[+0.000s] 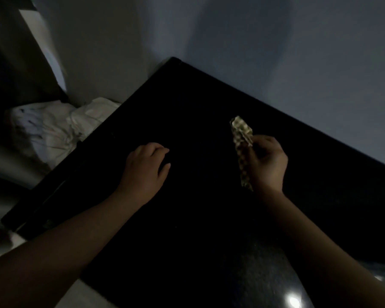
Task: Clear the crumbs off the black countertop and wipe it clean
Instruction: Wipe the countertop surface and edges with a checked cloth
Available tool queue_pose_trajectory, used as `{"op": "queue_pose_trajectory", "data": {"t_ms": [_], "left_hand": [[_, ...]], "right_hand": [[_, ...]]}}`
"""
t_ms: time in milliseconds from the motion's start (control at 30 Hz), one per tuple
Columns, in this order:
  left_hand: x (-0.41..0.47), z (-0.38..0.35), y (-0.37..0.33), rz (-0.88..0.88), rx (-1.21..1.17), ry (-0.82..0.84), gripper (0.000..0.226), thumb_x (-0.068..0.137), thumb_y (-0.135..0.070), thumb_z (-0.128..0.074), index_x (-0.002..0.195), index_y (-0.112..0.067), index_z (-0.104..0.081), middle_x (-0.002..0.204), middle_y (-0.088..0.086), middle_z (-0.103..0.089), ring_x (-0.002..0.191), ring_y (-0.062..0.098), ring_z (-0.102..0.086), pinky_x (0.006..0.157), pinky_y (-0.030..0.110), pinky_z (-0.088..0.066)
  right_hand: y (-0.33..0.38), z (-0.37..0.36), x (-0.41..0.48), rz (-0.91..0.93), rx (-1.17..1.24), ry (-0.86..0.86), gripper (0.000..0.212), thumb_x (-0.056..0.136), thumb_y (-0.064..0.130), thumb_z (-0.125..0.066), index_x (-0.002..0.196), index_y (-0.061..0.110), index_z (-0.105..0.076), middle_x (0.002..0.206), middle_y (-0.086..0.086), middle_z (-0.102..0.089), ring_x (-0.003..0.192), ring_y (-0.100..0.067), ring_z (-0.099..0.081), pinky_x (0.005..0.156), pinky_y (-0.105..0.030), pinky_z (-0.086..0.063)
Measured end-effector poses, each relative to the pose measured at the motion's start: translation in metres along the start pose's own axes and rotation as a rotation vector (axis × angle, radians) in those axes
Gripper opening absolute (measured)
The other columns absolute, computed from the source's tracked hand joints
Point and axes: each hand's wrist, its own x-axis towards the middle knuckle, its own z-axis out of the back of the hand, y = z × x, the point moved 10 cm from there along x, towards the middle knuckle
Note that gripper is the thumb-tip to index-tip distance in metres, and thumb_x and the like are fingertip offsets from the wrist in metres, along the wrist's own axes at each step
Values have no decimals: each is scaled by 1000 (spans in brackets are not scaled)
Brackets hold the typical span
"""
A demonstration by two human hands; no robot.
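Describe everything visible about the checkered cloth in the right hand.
The checkered cloth is a small, pale yellowish piece with a darker check pattern, bunched into a narrow, crumpled strip. The right hand grips it around its middle, so one end sticks up past the fingers and the other hangs down beside the wrist. It sits over the black countertop; the dim light hides whether it touches the surface.

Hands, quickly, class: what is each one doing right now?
Left hand: fingers curled on the countertop; any contents cannot be told.
Right hand: grips a folded patterned cloth.
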Motion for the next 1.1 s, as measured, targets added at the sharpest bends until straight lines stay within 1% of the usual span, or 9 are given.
{"op": "queue_pose_trajectory", "data": {"t_ms": [67, 233, 433, 533, 600, 800, 900, 1000, 1100], "left_hand": [[18, -5, 2, -4, 24, -18, 39, 93, -30, -52, 128, -14, -53, 127, 5, -48, 117, 25, -43, 98, 43, -37], [62, -9, 3, -15, 65, -73, 38, 93, -34, -47, 125, -14, -55, 129, 6, -48, 118, 28, -43, 99, 46, -38], [72, -19, 20, 48, 147, -137, 48, 88, -46, -40, 122, -18, -55, 125, 2, -50, 114, 24, -44, 95, 42, -34], [74, -22, 25, 54, 97, -164, 45, 87, -46, -42, 122, -21, -55, 125, -1, -49, 115, 20, -41, 94, 37, -29], [74, -21, 25, 63, 81, -179, 44, 85, -46, -43, 120, -22, -55, 124, -2, -49, 115, 20, -42, 94, 37, -30], [74, -18, 23, 74, 75, -230, 41, 83, -43, -49, 117, -21, -57, 123, -2, -52, 115, 19, -45, 94, 38, -32], [76, -20, 25, 85, 88, -221, 40, 82, -42, -50, 116, -22, -57, 123, -3, -52, 114, 19, -46, 94, 38, -32], [75, -19, 24, 81, 93, -222, 40, 82, -42, -50, 116, -22, -57, 123, -3, -52, 115, 19, -45, 95, 36, -30], [76, -19, 24, 65, 92, -220, 40, 84, -42, -48, 117, -21, -57, 124, -2, -51, 115, 19, -45, 96, 35, -28]], "right_hand": [[-4, -11, 33, 44, -29, 5, 14, 84, 17, -68, 97, 13, -73, 100, 3, -65, 91, -11, -63, 84, -23, -49], [-15, -30, 108, 129, -148, 24, 17, 85, 15, -63, 94, 5, -72, 97, -14, -67, 90, -26, -63, 76, -22, -41], [-25, -65, 165, 139, -237, 105, 23, 89, 14, -57, 102, -1, -70, 106, -21, -65, 97, -35, -61, 86, -34, -45], [-34, -85, 184, 68, -249, 161, 30, 93, 28, -54, 100, 4, -71, 101, -19, -67, 89, -35, -65, 78, -40, -53], [-41, -96, 189, 12, -253, 173, 36, 95, 37, -52, 102, 7, -71, 99, -18, -69, 86, -33, -66, 75, -35, -53], [-50, -105, 169, -20, -260, 96, 27, 89, 20, -59, 111, 5, -67, 116, -16, -61, 109, -34, -55, 87, -35, -43], [-39, -113, 150, 87, -230, 181, 23, 87, 16, -63, 106, 4, -70, 114, -13, -64, 106, -31, -58, 87, -31, -44], [-23, -110, 144, 186, -134, 252, 15, 85, 11, -67, 97, 4, -72, 102, -12, -67, 94, -26, -62, 77, -22, -43], [-33, -100, 176, 90, -113, 164, 14, 86, 11, -64, 93, 0, -69, 99, -17, -66, 91, -32, -63, 79, -34, -51]]}}
